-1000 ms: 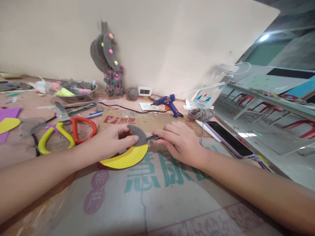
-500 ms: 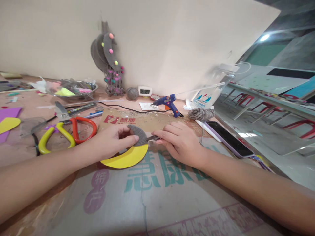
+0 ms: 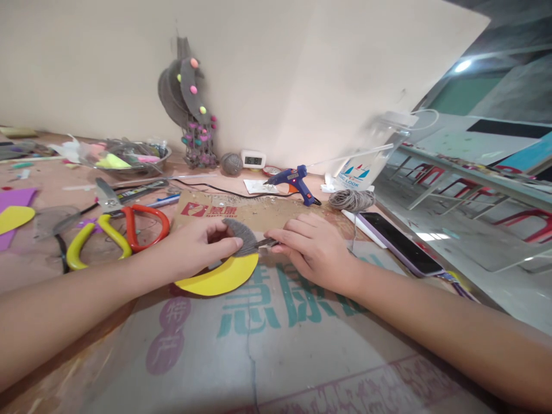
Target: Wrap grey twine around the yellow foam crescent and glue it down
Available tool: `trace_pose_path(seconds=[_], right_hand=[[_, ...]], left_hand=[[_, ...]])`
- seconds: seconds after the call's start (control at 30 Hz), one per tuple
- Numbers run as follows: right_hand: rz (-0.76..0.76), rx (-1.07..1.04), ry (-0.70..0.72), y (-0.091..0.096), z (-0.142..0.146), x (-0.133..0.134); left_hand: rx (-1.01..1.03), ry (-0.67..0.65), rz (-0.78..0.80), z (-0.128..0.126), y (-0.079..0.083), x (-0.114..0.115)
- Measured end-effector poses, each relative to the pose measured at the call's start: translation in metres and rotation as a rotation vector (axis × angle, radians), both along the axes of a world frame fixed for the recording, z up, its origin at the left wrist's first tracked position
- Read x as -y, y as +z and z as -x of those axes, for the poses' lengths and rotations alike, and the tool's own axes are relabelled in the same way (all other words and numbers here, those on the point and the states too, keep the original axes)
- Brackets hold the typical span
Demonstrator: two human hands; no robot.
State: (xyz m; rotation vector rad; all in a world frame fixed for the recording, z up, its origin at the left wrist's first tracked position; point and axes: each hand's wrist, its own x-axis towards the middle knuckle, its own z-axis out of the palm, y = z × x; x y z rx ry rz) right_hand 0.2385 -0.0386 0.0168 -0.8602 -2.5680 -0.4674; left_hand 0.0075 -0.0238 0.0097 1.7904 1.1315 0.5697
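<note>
Nearest, a flattened cardboard sheet [image 3: 280,345] printed with large green characters covers the table. On it, the left hand [image 3: 196,247] pinches a grey twine-wrapped crescent [image 3: 241,234], which lies over a yellow foam crescent [image 3: 224,277]. At its 3 o'clock, the right hand [image 3: 313,250] pinches a thin grey end at the crescent's tip, fingers closed. Neither hand has really shifted in the past second: a steady hold.

At 10 o'clock lie scissors with yellow and orange handles [image 3: 116,230]. At 12 o'clock a brown cardboard strip [image 3: 267,215] bears a red logo. Beyond it rests a blue glue gun [image 3: 295,181]. At 1 o'clock a white bag [image 3: 356,172] reads "LOOK".
</note>
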Motion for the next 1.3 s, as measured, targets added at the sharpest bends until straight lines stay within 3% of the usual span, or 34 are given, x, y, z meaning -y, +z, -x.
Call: trace_pose_path(seconds=[1.3], right_hand=[[0.042,-0.014,0.029,-0.0036,0.0001,-0.001]], left_hand=[[0.016,-0.018,0.038,-0.0003,-0.0002,0.0006]])
